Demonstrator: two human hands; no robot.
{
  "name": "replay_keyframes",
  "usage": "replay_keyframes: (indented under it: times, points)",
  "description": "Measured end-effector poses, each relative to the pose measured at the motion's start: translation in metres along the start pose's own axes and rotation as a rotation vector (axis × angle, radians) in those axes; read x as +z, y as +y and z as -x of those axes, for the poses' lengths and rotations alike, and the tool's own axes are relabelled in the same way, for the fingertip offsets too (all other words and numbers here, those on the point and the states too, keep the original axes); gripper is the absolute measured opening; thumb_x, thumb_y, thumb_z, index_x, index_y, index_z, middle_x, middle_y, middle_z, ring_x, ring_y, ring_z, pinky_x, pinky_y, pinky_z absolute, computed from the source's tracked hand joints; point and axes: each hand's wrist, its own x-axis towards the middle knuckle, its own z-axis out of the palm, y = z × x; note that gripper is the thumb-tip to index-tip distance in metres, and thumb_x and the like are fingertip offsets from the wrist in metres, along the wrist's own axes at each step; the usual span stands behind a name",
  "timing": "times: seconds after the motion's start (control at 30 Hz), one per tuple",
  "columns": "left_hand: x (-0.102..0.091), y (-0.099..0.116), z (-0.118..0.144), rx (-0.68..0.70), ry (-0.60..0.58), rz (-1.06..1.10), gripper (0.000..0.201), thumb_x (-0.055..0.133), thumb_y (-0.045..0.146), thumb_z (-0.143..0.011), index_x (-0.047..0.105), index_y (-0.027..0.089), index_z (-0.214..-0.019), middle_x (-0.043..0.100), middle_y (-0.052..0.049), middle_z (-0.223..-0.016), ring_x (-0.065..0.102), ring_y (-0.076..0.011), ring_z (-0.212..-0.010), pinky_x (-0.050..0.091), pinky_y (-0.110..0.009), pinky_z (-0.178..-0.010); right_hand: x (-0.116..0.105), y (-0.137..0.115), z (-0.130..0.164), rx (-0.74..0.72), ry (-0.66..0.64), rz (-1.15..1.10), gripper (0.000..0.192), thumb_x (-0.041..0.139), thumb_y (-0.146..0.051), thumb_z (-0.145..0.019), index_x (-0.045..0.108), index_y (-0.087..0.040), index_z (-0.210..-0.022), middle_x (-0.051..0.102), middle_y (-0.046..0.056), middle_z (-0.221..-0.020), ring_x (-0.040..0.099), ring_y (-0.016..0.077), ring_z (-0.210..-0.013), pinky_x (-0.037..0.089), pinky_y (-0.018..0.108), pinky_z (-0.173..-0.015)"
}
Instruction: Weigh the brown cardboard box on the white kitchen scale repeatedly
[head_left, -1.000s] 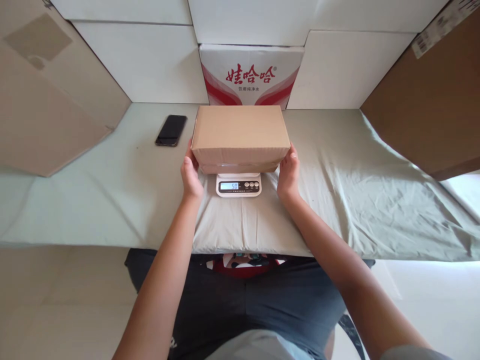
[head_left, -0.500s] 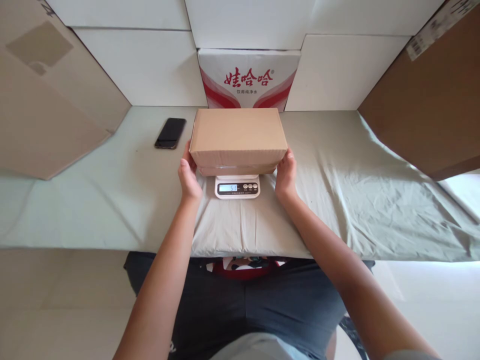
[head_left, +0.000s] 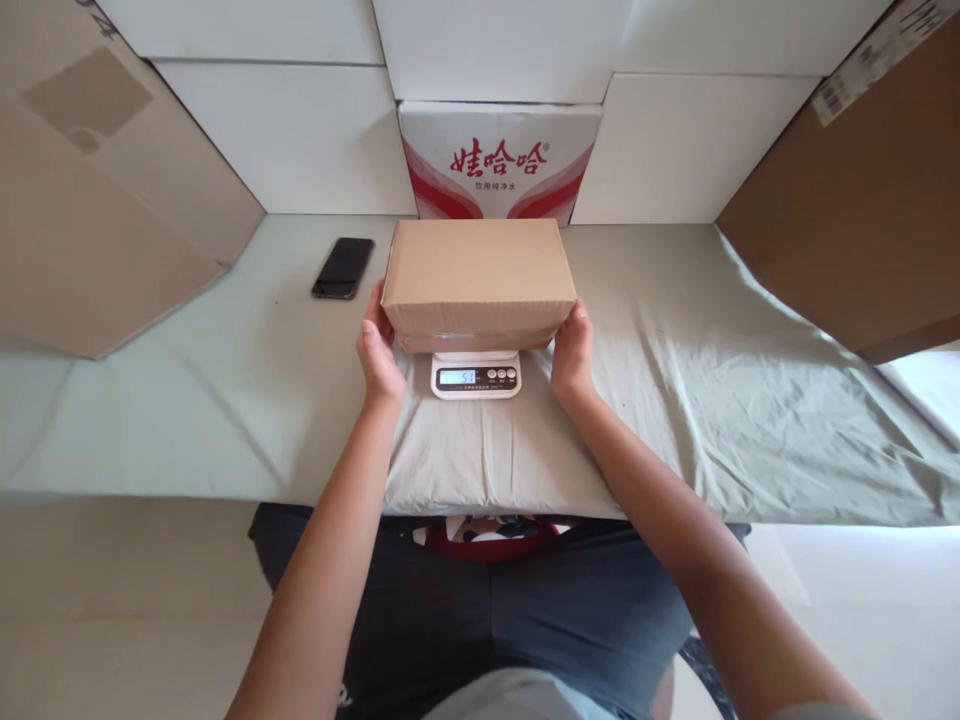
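Note:
A brown cardboard box (head_left: 480,262) sits over a small white digital scale (head_left: 475,393), whose lit display shows digits that look like 51. My left hand (head_left: 379,350) is against the box's left side near its front corner, fingers partly hidden behind it. On the opposite side my right hand (head_left: 573,346) grips the right front corner, its fingers also partly out of sight. Both hands are closed on the box from its sides. The scale's platform is covered by the box; only its front panel with buttons shows.
A black phone (head_left: 343,267) lies left of the box on the pale green cloth (head_left: 645,400). Behind stands a white and red carton (head_left: 500,150) with Chinese lettering. Large cardboard boxes flank the table at left (head_left: 112,220) and right (head_left: 862,200).
The view has shifted very slightly. Both hands stay at the box's sides, and the box and scale keep their places.

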Motion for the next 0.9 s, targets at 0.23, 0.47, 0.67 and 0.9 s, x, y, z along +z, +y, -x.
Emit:
replay_keyframes:
  times: [0.23, 0.47, 0.67, 0.9]
  points:
    - [0.0004, -0.0015, -0.0007, 0.013, 0.005, 0.013, 0.079, 0.037, 0.082, -0.092, 0.066, 0.027, -0.141, 0.061, -0.011, -0.156, 0.049, -0.0294, -0.154, 0.041, -0.041, -0.126, 0.0025, -0.0016, 0.0002, 0.016, 0.050, -0.060, 0.059, 0.046, -0.066, -0.091, 0.058, -0.032, -0.138, 0.055, 0.002, -0.162, 0.042, 0.0260, -0.159, 0.025, 0.055, -0.137]
    - [0.0010, -0.0015, -0.0008, 0.010, 0.014, -0.014, 0.085, 0.033, 0.088, -0.089, 0.066, 0.029, -0.141, 0.062, -0.011, -0.155, 0.049, -0.0293, -0.153, 0.041, -0.041, -0.126, 0.0020, -0.0001, -0.0011, 0.011, 0.052, -0.040, 0.058, 0.045, -0.068, -0.091, 0.059, -0.035, -0.137, 0.057, 0.000, -0.159, 0.043, 0.0254, -0.157, 0.026, 0.056, -0.136]
    - [0.0002, -0.0037, -0.0008, 0.005, 0.007, 0.024, 0.082, 0.038, 0.087, -0.089, 0.067, 0.029, -0.140, 0.063, -0.011, -0.155, 0.050, -0.0302, -0.153, 0.039, -0.043, -0.127, 0.0021, -0.0002, -0.0002, 0.019, 0.036, -0.062, 0.055, 0.048, -0.064, -0.092, 0.062, -0.032, -0.135, 0.059, 0.002, -0.158, 0.044, 0.0263, -0.157, 0.026, 0.056, -0.136]
    - [-0.0010, -0.0056, -0.0034, 0.000, 0.027, -0.013, 0.090, 0.033, 0.091, -0.087, 0.064, 0.028, -0.143, 0.060, -0.011, -0.157, 0.048, -0.0301, -0.155, 0.040, -0.043, -0.127, 0.0012, 0.0045, -0.0009, 0.018, 0.032, -0.055, 0.055, 0.049, -0.066, -0.093, 0.062, -0.033, -0.135, 0.059, 0.000, -0.159, 0.044, 0.0252, -0.157, 0.026, 0.056, -0.136]
